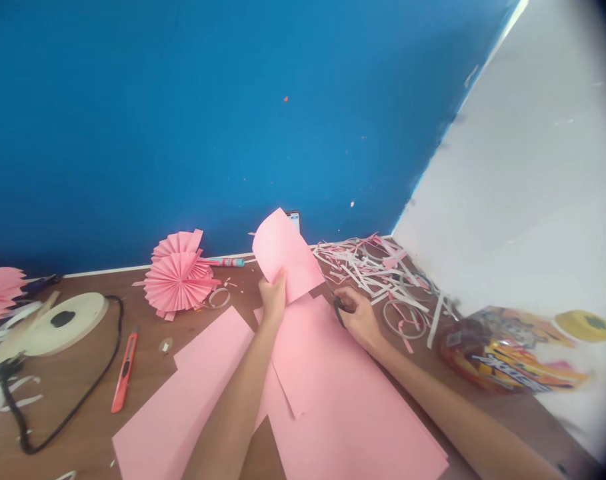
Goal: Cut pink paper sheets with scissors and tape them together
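My left hand [273,293] grips a piece of pink paper [285,250] by its lower edge, thumb on top, and the sheet curls upward. In my right hand [355,313] is a pair of scissors [339,311] with dark handles, fingers closed round them. The blades point toward the right edge of the pink piece; I cannot tell whether they touch it. Beneath both hands lie large pink paper sheets [353,400], overlapping one another. Another pink sheet [183,393] extends to the left under my left forearm.
Folded pink paper fans [180,280] stand near the blue wall. An orange box cutter [125,373] lies left, beside a round cream-coloured object [67,323] and a black cable [83,407]. Paper strips [373,267] are heaped at back right, near a snack packet [513,353]. A phone [293,220] leans behind.
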`<state>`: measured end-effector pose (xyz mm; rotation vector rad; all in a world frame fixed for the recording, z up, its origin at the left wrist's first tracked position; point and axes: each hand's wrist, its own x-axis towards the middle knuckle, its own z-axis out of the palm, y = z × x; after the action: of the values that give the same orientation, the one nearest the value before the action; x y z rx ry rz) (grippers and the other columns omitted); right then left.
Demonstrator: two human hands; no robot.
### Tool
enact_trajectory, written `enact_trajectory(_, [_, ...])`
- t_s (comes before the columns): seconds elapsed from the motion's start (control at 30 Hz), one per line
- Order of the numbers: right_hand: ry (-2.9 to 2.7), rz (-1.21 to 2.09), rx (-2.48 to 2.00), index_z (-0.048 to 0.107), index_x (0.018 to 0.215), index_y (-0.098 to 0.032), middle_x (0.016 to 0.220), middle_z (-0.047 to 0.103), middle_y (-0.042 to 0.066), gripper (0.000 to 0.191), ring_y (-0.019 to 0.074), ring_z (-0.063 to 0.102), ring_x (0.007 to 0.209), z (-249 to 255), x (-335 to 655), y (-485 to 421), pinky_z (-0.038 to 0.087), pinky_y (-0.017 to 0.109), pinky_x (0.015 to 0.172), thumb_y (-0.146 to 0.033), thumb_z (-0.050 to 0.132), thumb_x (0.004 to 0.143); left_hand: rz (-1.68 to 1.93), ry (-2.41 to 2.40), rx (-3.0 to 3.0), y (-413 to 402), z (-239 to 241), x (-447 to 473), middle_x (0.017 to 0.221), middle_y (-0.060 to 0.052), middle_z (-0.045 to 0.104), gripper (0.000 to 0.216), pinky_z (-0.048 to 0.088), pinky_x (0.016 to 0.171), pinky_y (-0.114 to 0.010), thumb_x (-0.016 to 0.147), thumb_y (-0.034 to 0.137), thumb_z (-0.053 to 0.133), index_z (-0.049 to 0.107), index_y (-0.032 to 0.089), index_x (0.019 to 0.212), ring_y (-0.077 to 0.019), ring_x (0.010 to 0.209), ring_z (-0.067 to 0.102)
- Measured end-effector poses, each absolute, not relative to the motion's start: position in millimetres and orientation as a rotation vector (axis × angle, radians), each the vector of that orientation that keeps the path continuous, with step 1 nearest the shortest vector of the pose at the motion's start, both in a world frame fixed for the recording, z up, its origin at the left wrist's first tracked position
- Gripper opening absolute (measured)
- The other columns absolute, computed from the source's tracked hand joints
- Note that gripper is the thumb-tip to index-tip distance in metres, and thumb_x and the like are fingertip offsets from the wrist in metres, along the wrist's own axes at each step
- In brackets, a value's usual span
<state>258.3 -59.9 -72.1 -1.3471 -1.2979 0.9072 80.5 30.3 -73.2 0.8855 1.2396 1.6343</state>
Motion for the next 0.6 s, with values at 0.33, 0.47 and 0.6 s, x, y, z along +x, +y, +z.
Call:
enact_trajectory(0.33, [-1.485, 0.839, -1.416, 0.059, 0.085, -0.019, 0.060, 0.055, -0.005, 0.021, 0.0104, 0.043, 0.051, -75.3, 276.2, -55.2, 0.034, 0.024, 0.052, -0.030, 0.067, 0.068, 1.594, 1.253, 0.796, 36.1, -76.6, 70.9, 0.107, -0.015, 0.068, 0.045, 0.053, 0.090, -0.035, 0.064, 0.038, 0.077, 0.066, 0.010, 0.098, -0.0235, 0.099, 0.065])
enact_trajectory(0.47, [-1.425, 0.916, -1.368, 0.057, 0.084, -0.019, 0.058, 0.051, -0.005, 0.023, 0.0107, 0.044, 0.051, -76.5, 279.4, -51.5, 0.035, 0.024, 0.052, -0.031, 0.068, 0.067, 1.589, 1.236, 0.815, 35.1, -75.7, 70.2, 0.106, -0.014, 0.068, 0.041, 0.051, 0.092, -0.036, 0.065, 0.035, 0.078, 0.066, 0.011, 0.096, -0.0235, 0.101, 0.065])
enact_trajectory(0.6, [-1.387, 1.048, -1.295, 0.057, 0.085, -0.020, 0.059, 0.051, -0.005, 0.025, 0.0103, 0.043, 0.050, -73.5, 278.1, -51.8, 0.034, 0.024, 0.051, -0.032, 0.069, 0.067, 1.576, 1.255, 0.812, 36.5, -79.4, 70.7, 0.107, -0.015, 0.068, 0.045, 0.053, 0.090, -0.037, 0.064, 0.035, 0.078, 0.065, 0.010, 0.098, -0.0239, 0.099, 0.065])
